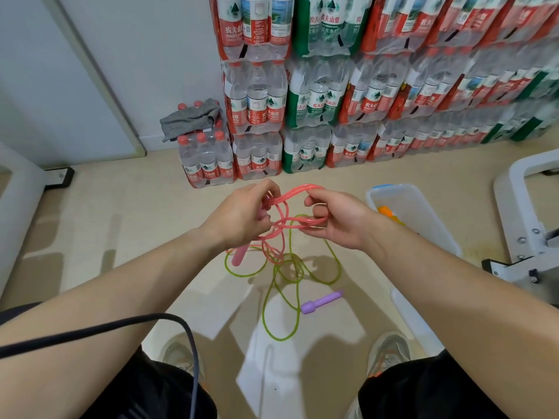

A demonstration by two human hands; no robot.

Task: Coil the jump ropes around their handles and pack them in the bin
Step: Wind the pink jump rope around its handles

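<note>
Pink jump rope [298, 192] looped between left hand [242, 214], right hand [338, 220], both gripping

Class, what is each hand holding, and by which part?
Both hold the pink jump rope by its looped cord: the left hand grips one end of the loops, the right hand the other.

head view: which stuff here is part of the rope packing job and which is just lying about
Job: pink rope, gripped by left hand and right hand; pink handle; green rope and purple handle on the floor; clear bin.
Lying about: water bottle packs; grey cloth; black cable; white frame.
</note>
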